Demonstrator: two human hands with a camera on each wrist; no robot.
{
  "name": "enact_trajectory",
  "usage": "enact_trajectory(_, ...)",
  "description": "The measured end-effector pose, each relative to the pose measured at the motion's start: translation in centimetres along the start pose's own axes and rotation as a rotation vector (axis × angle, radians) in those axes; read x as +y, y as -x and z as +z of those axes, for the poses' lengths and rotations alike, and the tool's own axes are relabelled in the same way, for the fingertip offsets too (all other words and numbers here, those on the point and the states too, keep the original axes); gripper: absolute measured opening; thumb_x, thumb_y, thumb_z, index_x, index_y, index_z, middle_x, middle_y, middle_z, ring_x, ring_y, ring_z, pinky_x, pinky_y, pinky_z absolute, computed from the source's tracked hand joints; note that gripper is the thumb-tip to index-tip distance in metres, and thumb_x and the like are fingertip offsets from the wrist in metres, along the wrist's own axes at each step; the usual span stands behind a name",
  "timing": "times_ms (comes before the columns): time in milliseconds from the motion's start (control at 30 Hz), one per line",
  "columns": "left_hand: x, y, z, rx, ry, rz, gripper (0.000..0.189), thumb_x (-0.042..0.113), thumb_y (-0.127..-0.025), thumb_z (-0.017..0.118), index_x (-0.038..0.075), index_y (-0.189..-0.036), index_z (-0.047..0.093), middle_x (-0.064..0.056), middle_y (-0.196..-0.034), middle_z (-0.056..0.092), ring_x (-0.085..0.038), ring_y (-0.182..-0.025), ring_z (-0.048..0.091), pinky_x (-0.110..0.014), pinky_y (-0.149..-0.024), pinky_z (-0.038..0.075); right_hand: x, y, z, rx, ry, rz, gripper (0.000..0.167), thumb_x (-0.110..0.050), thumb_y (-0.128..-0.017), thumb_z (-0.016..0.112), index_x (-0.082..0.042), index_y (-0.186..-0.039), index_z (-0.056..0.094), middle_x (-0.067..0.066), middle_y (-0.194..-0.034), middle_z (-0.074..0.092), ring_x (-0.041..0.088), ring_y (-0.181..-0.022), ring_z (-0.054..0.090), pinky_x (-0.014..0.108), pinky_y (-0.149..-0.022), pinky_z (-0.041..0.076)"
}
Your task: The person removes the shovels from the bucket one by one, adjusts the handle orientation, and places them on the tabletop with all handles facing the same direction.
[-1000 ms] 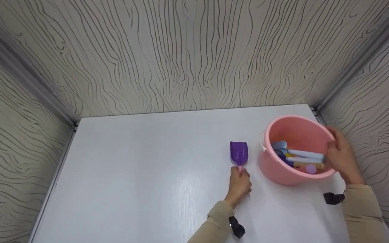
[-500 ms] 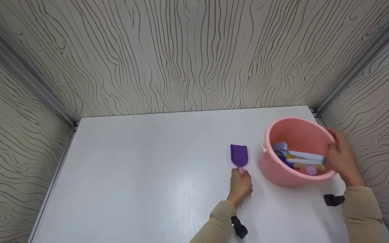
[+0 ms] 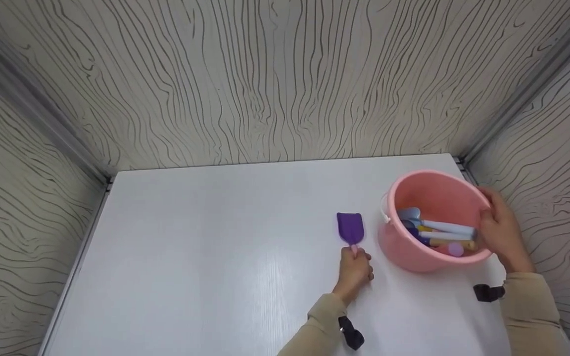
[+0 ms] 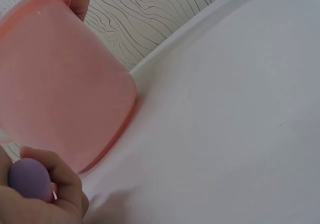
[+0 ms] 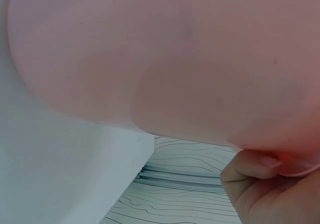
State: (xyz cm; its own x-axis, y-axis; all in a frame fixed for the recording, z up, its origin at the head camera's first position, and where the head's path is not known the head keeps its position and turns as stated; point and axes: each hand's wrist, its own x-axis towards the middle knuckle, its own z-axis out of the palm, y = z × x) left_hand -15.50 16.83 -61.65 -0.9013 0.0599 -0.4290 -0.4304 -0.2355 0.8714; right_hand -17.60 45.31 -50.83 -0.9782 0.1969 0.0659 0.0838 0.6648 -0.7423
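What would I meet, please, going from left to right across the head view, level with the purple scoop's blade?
Patterned left panel, white table, purple scoop, pink bucket, right hand, patterned right panel.

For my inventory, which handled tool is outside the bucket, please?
The purple-bladed shovel, gripped by the left hand; the other tools lie inside the pink bucket.

Pale walls (image 3: pixel 265 79) with dark wood-grain lines and grey corner strips (image 3: pixel 530 85) border a white table (image 3: pixel 176 247).

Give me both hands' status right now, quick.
Left hand: holding the purple shovel by its handle.
Right hand: gripping the pink bucket by its rim.
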Motion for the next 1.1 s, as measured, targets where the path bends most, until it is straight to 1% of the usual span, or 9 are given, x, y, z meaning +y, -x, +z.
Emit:
enact_trajectory(167,0.3,-0.1,-0.5,-0.028,-0.125,0.001,0.008,0.014,-0.11,0.05,0.007,-0.108,0.046,-0.003,-0.088,0.065,-0.009,-0.058,0.05,-0.021,-0.052,0.042,-0.2,0.1,0.0,-0.006,-0.009,0.002,0.052,-0.025,-0.117,0.031,-0.009,-0.166,0.031,0.027,-0.15,0.051,0.004,-0.108,0.054,0.013,-0.083,0.04)
enact_trajectory(400,2.2,0.0,-2.2,-0.085,-0.559,0.02,0.02,0.026,-0.105,0.06,0.009,-0.099,0.051,-0.002,-0.081,0.064,-0.016,-0.071,0.063,-0.031,-0.067,0.049,-0.2,0.0,-0.1,0.0,-0.014,-0.005,0.052,-0.025,-0.117,0.031,-0.008,-0.166,0.032,0.027,-0.149,0.051,0.002,-0.109,0.054,0.014,-0.085,0.041)
enact_trajectory(533,2.9,-0.3,-2.6,-0.098,-0.705,0.011,0.029,0.031,-0.102,0.066,0.005,-0.098,0.054,-0.009,-0.084,0.06,-0.025,-0.081,0.062,-0.042,-0.078,0.052,-0.1,-0.1,0.0,-0.009,-0.012,0.003,0.053,-0.025,-0.116,0.031,-0.006,-0.166,0.03,0.029,-0.152,0.049,0.001,-0.113,0.051,0.016,-0.088,0.039)
enact_trajectory(633,3.0,-0.5,-2.7,-0.108,-0.775,0.013,0.029,0.034,-0.101,0.064,0.007,-0.095,0.055,-0.008,-0.082,0.06,-0.024,-0.079,0.061,-0.042,-0.078,0.053,-0.1,0.0,0.0,-0.013,-0.004,0.011,0.054,-0.024,-0.116,0.031,-0.006,-0.167,0.029,0.029,-0.154,0.048,0.003,-0.115,0.05,0.019,-0.089,0.039)
enact_trajectory(767,3.7,-0.3,-2.7,-0.123,-0.796,0.029,0.023,0.026,-0.098,0.063,0.009,-0.085,0.054,-0.005,-0.071,0.064,-0.021,-0.068,0.059,-0.037,-0.066,0.048,-0.1,0.0,0.1,-0.019,0.003,0.025,0.054,-0.025,-0.116,0.03,-0.008,-0.168,0.027,0.028,-0.154,0.047,0.006,-0.115,0.05,0.024,-0.091,0.04)
enact_trajectory(867,4.0,-0.1,-2.6,-0.129,-0.801,0.029,0.019,0.021,-0.094,0.066,0.008,-0.087,0.054,-0.006,-0.07,0.064,-0.021,-0.066,0.059,-0.036,-0.063,0.046,-0.2,0.1,0.1,-0.022,0.007,0.03,0.054,-0.026,-0.117,0.03,-0.01,-0.168,0.027,0.028,-0.155,0.047,0.012,-0.116,0.051,0.028,-0.091,0.041)
enact_trajectory(967,3.6,-0.5,-2.6,-0.117,-0.82,0.042,0.022,0.021,-0.094,0.068,0.004,-0.098,0.055,-0.008,-0.078,0.06,-0.024,-0.071,0.06,-0.04,-0.067,0.05,-0.3,0.1,0.1,-0.024,0.01,0.035,0.054,-0.027,-0.117,0.03,-0.01,-0.168,0.027,0.028,-0.155,0.047,0.02,-0.119,0.052,0.034,-0.093,0.043)
enact_trajectory(1033,2.4,-1.5,-2.6,-0.108,-0.838,0.065,0.026,0.023,-0.093,0.068,0.002,-0.104,0.055,-0.009,-0.081,0.058,-0.024,-0.072,0.059,-0.04,-0.067,0.05,-0.4,0.1,0.0,-0.025,0.012,0.039,0.055,-0.027,-0.117,0.03,-0.01,-0.168,0.026,0.029,-0.156,0.046,0.022,-0.121,0.051,0.039,-0.096,0.044)
enact_trajectory(1100,1.7,-2.0,-2.7,-0.103,-0.837,0.089,0.029,0.023,-0.093,0.068,0.001,-0.106,0.056,-0.008,-0.081,0.058,-0.023,-0.071,0.058,-0.039,-0.065,0.05,-0.4,0.0,0.1,-0.025,0.013,0.039,0.055,-0.027,-0.117,0.03,-0.01,-0.168,0.026,0.028,-0.154,0.047,0.021,-0.119,0.052,0.035,-0.094,0.045)
